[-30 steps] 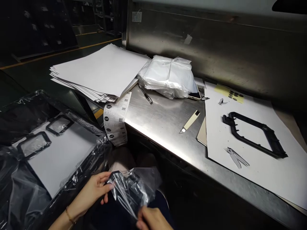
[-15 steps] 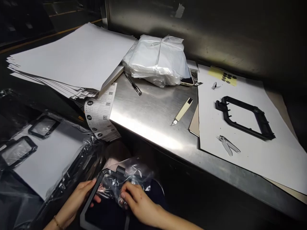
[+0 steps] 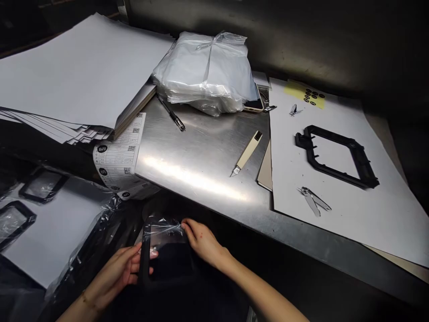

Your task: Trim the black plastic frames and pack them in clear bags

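Observation:
Below the steel table's front edge I hold a black plastic frame (image 3: pixel 145 264) with clear plastic film (image 3: pixel 164 232) over its top part. My left hand (image 3: pixel 117 273) grips the frame's left side, thumb across it. My right hand (image 3: pixel 201 241) pinches the film at the frame's upper right corner. A second black frame (image 3: pixel 363 163) lies flat on white paper (image 3: pixel 362 223) on the table at the right, well away from both hands.
On the steel table (image 3: pixel 204 156) lie a utility knife (image 3: pixel 246 154), a pen (image 3: pixel 171 114), a bundle of plastic bags (image 3: pixel 208 78), nippers (image 3: pixel 313 201), a yellow sheet of black pads (image 3: pixel 306 95) and a paper stack (image 3: pixel 77 76). Labels (image 3: pixel 119 156) hang over the edge. More bagged frames (image 3: pixel 43 185) sit at left.
The view has tilted down and nearer to the table. The frame now lies flatter between my hands, and my right hand has moved up from the crumpled film to the frame's upper right corner.

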Available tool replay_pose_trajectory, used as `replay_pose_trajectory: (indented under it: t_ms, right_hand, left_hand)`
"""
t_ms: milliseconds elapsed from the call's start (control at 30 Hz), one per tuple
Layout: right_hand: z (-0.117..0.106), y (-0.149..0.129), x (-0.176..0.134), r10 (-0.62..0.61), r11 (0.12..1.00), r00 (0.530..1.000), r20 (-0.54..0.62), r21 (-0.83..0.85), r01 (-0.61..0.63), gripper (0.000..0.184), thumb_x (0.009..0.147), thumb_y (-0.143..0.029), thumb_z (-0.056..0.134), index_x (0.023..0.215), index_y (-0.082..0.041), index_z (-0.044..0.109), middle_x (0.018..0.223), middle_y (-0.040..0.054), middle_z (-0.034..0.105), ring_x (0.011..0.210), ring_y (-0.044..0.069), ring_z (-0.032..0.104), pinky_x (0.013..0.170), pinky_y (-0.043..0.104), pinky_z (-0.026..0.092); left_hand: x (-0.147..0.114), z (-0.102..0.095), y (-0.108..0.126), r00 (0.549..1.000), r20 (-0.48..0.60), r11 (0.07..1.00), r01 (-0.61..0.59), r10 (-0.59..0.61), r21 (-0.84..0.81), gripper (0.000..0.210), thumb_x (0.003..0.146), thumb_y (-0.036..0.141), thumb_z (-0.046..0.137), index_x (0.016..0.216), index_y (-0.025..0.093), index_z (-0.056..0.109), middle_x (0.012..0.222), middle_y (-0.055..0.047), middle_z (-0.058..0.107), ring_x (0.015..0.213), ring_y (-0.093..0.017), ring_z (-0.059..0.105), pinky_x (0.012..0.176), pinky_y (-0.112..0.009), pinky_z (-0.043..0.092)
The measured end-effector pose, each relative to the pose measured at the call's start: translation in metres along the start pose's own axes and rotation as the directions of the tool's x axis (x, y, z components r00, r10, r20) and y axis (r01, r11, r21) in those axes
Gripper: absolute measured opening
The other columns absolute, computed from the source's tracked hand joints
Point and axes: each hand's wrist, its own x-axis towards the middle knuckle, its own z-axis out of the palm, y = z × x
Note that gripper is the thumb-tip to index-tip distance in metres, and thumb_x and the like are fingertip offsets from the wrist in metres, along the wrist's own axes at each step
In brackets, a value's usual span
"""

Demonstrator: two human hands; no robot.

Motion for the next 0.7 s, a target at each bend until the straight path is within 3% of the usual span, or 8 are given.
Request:
replay_pose_trajectory:
  t_ms: [133, 200, 333, 400, 467, 600, 700]
  right_hand:
    - [0.000, 0.006, -0.007, 0.007, 1.000, 0.993, 0.117, -0.018, -0.005, 0.024, 0.088, -0.029, 0.033, 0.083, -0.019, 0.054, 0.072, 0.0023, 0.055, 0.064, 0.014, 0.050, 0.061, 0.026, 0.037]
    - [0.004, 0.009, -0.020, 0.031, 0.999, 0.981, 0.192, -0.025, -0.027, 0.023, 0.086, -0.030, 0.038, 0.077, -0.019, 0.056, 0.069, 0.0018, 0.056, 0.065, 0.015, 0.052, 0.061, 0.026, 0.038]
    - [0.005, 0.006, -0.057, 0.074, 0.997, 0.948, 0.309, -0.031, -0.068, 0.025, 0.074, -0.045, 0.056, 0.083, -0.021, 0.058, 0.074, 0.0013, 0.059, 0.075, 0.018, 0.055, 0.063, 0.026, 0.042]
    - [0.002, -0.002, -0.070, 0.067, 0.998, 0.940, 0.334, -0.036, -0.059, 0.035, 0.065, -0.046, 0.064, 0.090, -0.022, 0.058, 0.082, 0.0026, 0.060, 0.079, 0.020, 0.056, 0.067, 0.028, 0.044]
    - [-0.004, -0.013, -0.072, 0.016, 0.999, 0.949, 0.316, -0.053, 0.000, 0.044, 0.061, -0.044, 0.068, 0.096, -0.021, 0.057, 0.091, 0.0053, 0.059, 0.083, 0.022, 0.056, 0.072, 0.030, 0.044]
    - [-0.021, -0.028, -0.059, -0.093, 0.989, 0.972, 0.216, -0.092, 0.115, 0.028, 0.079, -0.032, 0.053, 0.102, -0.017, 0.058, 0.085, 0.0071, 0.058, 0.076, 0.018, 0.055, 0.071, 0.030, 0.043]
    - [-0.033, -0.035, -0.051, -0.172, 0.982, 0.984, 0.046, -0.073, 0.175, 0.027, 0.086, -0.025, 0.039, 0.101, -0.017, 0.060, 0.073, 0.0053, 0.054, 0.065, 0.014, 0.051, 0.062, 0.027, 0.042]
  left_hand:
    - [0.004, 0.005, -0.029, 0.997, -0.028, 0.997, 0.072, -0.072, -0.011, 0.034, 0.072, 0.039, 0.058, 0.090, 0.011, 0.053, 0.083, -0.009, 0.064, 0.064, -0.015, 0.061, 0.052, -0.023, 0.045]
    - [0.008, 0.001, -0.051, 0.990, -0.072, 0.992, 0.121, -0.117, 0.046, 0.034, 0.068, 0.045, 0.059, 0.072, 0.012, 0.053, 0.067, -0.005, 0.062, 0.054, -0.012, 0.057, 0.044, -0.019, 0.038]
    - [0.005, -0.012, -0.079, 0.992, -0.124, 0.958, 0.003, 0.034, 0.287, 0.046, 0.054, 0.057, 0.063, 0.047, 0.013, 0.053, 0.041, -0.002, 0.053, 0.041, -0.011, 0.046, 0.040, -0.019, 0.026]
    - [0.001, -0.015, -0.075, 0.987, -0.105, 0.922, -0.074, 0.122, 0.379, 0.049, 0.054, 0.059, 0.061, 0.043, 0.012, 0.057, 0.035, -0.002, 0.051, 0.039, -0.011, 0.043, 0.045, -0.022, 0.027]
    - [-0.002, -0.013, -0.060, 0.984, -0.084, 0.901, -0.107, 0.156, 0.420, 0.047, 0.058, 0.058, 0.059, 0.050, 0.012, 0.064, 0.043, -0.005, 0.059, 0.042, -0.013, 0.047, 0.046, -0.023, 0.028]
    - [-0.015, 0.001, -0.023, 0.978, -0.051, 0.900, -0.164, 0.201, 0.405, 0.048, 0.061, 0.061, 0.054, 0.067, 0.015, 0.067, 0.061, -0.007, 0.067, 0.049, -0.016, 0.053, 0.046, -0.024, 0.033]
    - [-0.034, 0.006, -0.014, 0.974, 0.015, 0.899, -0.214, 0.225, 0.383, 0.046, 0.063, 0.059, 0.054, 0.069, 0.017, 0.069, 0.062, -0.007, 0.066, 0.051, -0.017, 0.053, 0.050, -0.026, 0.037]
